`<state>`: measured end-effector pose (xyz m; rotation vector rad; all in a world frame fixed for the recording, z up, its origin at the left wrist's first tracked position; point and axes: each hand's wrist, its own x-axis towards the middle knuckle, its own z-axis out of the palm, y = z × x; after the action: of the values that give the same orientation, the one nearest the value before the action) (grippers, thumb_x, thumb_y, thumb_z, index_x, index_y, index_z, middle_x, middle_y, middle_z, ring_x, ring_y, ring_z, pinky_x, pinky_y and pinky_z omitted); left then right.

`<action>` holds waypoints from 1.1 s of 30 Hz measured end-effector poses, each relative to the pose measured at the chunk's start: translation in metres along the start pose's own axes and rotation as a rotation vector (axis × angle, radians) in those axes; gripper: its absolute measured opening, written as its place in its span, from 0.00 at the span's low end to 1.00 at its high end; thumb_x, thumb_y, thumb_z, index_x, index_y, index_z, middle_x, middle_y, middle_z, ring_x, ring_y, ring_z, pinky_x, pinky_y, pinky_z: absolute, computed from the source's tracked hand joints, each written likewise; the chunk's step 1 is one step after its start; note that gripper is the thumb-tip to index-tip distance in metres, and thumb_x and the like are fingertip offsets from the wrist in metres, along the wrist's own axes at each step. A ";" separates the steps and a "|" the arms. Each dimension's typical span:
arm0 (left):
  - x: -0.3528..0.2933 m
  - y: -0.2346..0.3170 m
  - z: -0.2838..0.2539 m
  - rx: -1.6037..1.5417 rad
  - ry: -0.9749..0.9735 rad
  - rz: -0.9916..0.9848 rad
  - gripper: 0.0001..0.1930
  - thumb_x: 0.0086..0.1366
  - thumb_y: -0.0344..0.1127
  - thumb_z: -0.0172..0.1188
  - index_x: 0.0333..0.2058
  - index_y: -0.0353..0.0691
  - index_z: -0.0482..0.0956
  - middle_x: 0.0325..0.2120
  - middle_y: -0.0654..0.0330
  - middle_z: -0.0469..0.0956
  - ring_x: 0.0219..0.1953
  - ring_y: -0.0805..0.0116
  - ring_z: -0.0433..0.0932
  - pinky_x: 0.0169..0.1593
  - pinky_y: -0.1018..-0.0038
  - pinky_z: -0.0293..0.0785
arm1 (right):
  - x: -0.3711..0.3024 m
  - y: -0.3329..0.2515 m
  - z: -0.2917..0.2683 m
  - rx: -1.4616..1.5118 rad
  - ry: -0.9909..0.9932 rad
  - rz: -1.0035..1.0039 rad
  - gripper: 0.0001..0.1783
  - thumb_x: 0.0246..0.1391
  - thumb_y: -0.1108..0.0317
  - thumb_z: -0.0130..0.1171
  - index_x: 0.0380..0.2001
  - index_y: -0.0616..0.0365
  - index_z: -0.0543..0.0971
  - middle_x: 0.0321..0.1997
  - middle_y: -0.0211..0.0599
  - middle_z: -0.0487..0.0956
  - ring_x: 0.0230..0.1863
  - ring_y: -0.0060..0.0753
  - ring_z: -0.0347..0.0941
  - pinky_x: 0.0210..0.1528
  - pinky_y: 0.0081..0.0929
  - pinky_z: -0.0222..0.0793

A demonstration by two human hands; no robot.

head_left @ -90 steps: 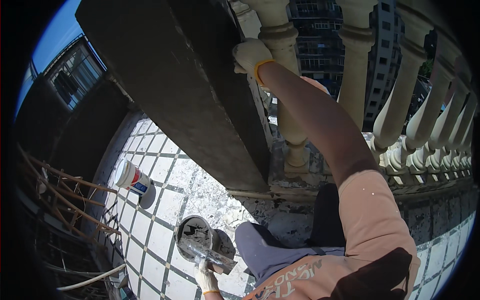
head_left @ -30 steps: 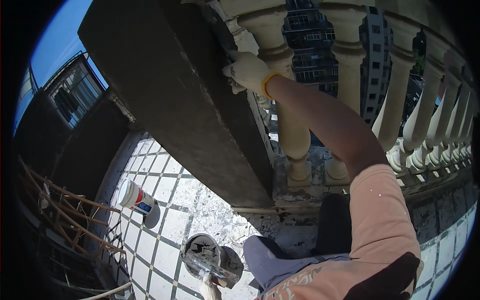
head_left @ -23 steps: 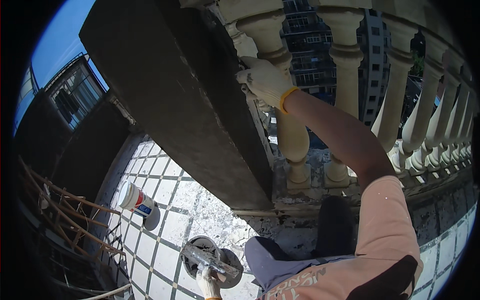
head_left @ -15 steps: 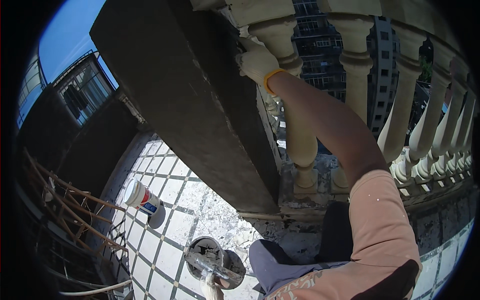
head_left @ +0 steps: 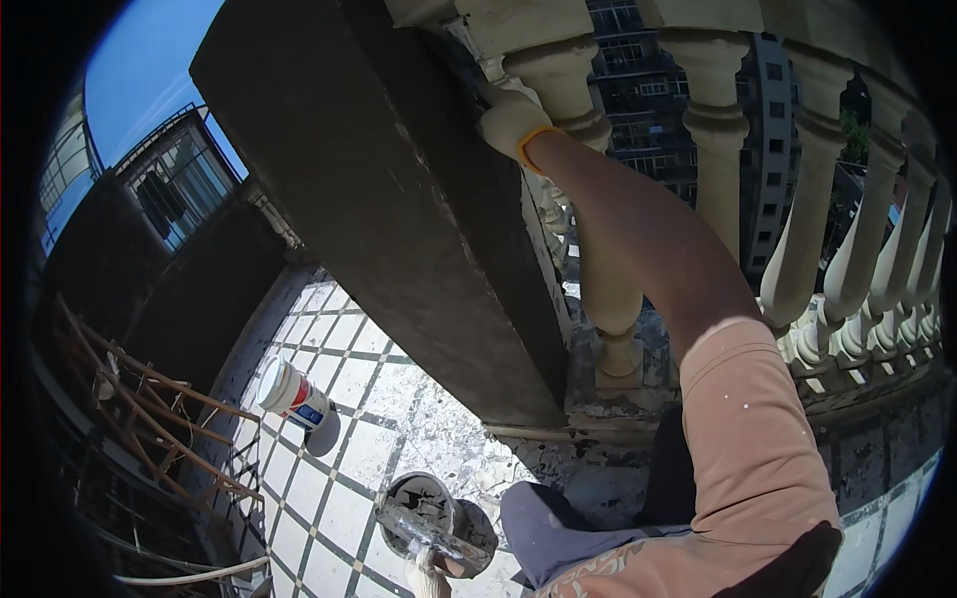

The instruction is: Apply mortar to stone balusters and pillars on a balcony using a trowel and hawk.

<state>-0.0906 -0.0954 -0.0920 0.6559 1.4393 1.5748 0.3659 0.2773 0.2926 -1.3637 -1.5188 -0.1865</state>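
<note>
My right hand [head_left: 510, 122], in a pale work glove with an orange cuff, reaches up to the narrow side of a dark, freshly coated pillar [head_left: 339, 199], beside the first baluster [head_left: 610, 269]. Its fingers are closed and face away; what they grip is hidden in shadow. Low in the picture, my left hand [head_left: 429, 576], in a whitish glove, grips a plastering trowel [head_left: 429, 536] with a long grey, smeared blade. That blade lies level above a round black bucket [head_left: 411, 488] holding grey mortar.
A white paint bucket [head_left: 291, 391] stands on the tiled floor [head_left: 344, 444], which is splashed with mortar near the pillar. Rusty metal frames [head_left: 150, 399] lean at the left. A row of cream balusters [head_left: 720, 149] runs right, with tall buildings [head_left: 638, 110] beyond and below.
My right hand has shifted slightly along the pillar's side, and its wrist has turned so less of the fingers shows. The left hand still holds the trowel over the bucket. The whole view shifted a little.
</note>
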 end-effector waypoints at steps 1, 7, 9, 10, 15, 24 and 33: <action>0.001 0.001 0.001 0.000 -0.018 -0.004 0.13 0.61 0.29 0.55 0.43 0.31 0.79 0.35 0.54 0.81 0.34 0.66 0.79 0.40 0.78 0.74 | -0.005 0.000 0.001 -0.002 -0.041 0.004 0.24 0.57 0.71 0.50 0.58 0.52 0.74 0.45 0.46 0.82 0.39 0.51 0.77 0.46 0.36 0.73; -0.005 0.001 0.006 0.000 -0.119 -0.045 0.14 0.60 0.29 0.55 0.45 0.31 0.79 0.36 0.54 0.81 0.35 0.66 0.79 0.41 0.77 0.74 | -0.080 0.016 0.000 0.044 -0.224 0.049 0.25 0.57 0.72 0.50 0.59 0.53 0.73 0.43 0.46 0.81 0.40 0.49 0.76 0.45 0.38 0.71; -0.006 0.002 0.005 0.003 -0.137 -0.056 0.15 0.60 0.28 0.55 0.45 0.31 0.79 0.36 0.54 0.82 0.35 0.65 0.79 0.41 0.77 0.74 | -0.112 0.043 0.001 0.080 -0.255 0.035 0.24 0.56 0.72 0.51 0.58 0.53 0.73 0.41 0.45 0.81 0.38 0.48 0.76 0.43 0.36 0.70; -0.004 0.003 0.005 0.007 -0.129 -0.055 0.15 0.61 0.28 0.56 0.46 0.32 0.78 0.37 0.54 0.81 0.35 0.66 0.79 0.42 0.78 0.74 | -0.130 0.060 -0.004 0.514 -0.363 0.114 0.24 0.56 0.74 0.51 0.57 0.55 0.73 0.39 0.44 0.79 0.36 0.44 0.72 0.41 0.34 0.68; -0.007 0.020 0.006 0.070 -0.043 -0.091 0.17 0.64 0.29 0.59 0.52 0.34 0.76 0.40 0.56 0.80 0.35 0.69 0.78 0.42 0.79 0.74 | -0.205 0.034 -0.068 1.161 -0.561 0.417 0.24 0.53 0.83 0.48 0.54 0.60 0.71 0.35 0.39 0.72 0.31 0.27 0.61 0.32 0.25 0.57; 0.012 0.064 0.016 0.617 0.051 0.484 0.23 0.70 0.35 0.56 0.62 0.37 0.72 0.49 0.50 0.80 0.47 0.59 0.79 0.55 0.70 0.74 | -0.299 0.025 -0.077 1.680 -0.627 0.654 0.31 0.52 0.81 0.51 0.62 0.65 0.67 0.39 0.43 0.75 0.30 0.26 0.65 0.32 0.19 0.60; 0.006 0.083 0.098 0.061 -0.232 0.354 0.20 0.75 0.44 0.54 0.58 0.37 0.74 0.46 0.55 0.81 0.38 0.71 0.80 0.43 0.75 0.78 | -0.327 -0.004 -0.066 1.069 -0.838 0.437 0.34 0.51 0.82 0.56 0.65 0.62 0.72 0.44 0.40 0.80 0.33 0.28 0.72 0.38 0.22 0.67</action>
<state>-0.0314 -0.0359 0.0059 1.1404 1.2493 1.6588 0.3391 0.0218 0.0806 -0.8238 -1.4943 1.4243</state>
